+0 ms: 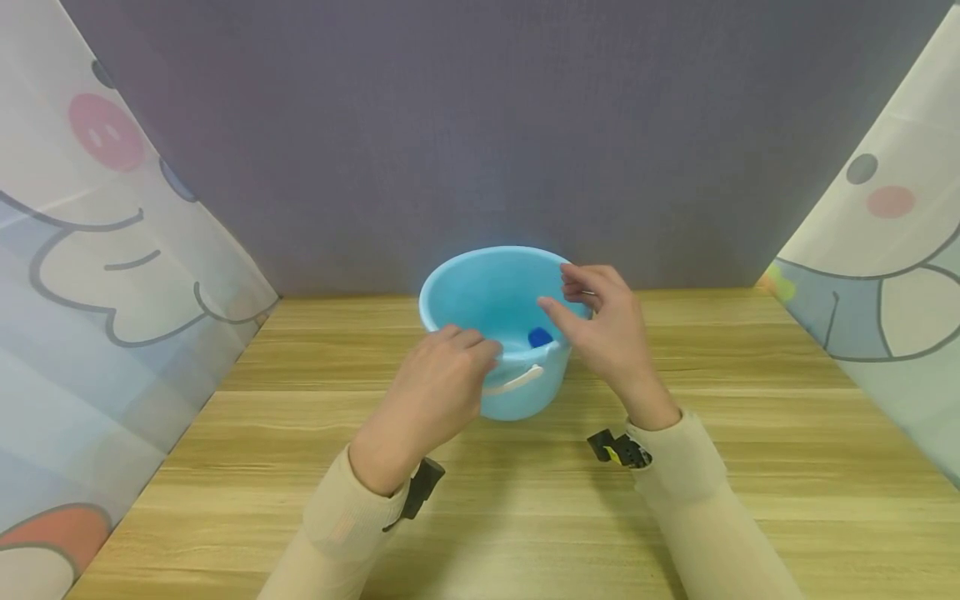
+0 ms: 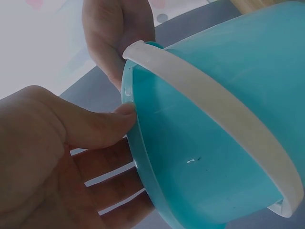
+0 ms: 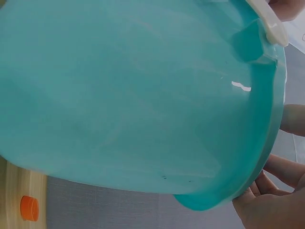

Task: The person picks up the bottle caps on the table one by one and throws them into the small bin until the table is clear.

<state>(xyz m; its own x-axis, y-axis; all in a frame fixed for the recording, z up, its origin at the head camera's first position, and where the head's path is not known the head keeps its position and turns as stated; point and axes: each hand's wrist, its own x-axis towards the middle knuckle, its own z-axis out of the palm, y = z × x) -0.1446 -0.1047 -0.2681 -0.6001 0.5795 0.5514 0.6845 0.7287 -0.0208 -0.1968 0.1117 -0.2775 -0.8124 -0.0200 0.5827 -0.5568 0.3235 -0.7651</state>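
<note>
A light blue plastic bucket [image 1: 525, 398] stands upright on the wooden table, its white handle [image 1: 517, 381] hanging down the near side. Inside, close to the near wall, lies a small dark blue thing [image 1: 540, 337], partly cut off by the rim. My left hand [image 1: 442, 371] grips the near-left rim; in the left wrist view its thumb [image 2: 102, 125] lies on the rim's outside and the fingers reach past the rim behind it. At the right rim, my right hand [image 1: 611, 325] has thumb and fingers spread apart, fingertips right by the edge and nothing held between them.
A small orange cap-like thing [image 3: 29, 208] is on the table beyond the bucket, hidden in the head view. A grey panel [image 1: 487, 125] rises behind the table [image 1: 300, 467]. Cartoon-printed sheets [image 1: 112, 250] hang at both sides.
</note>
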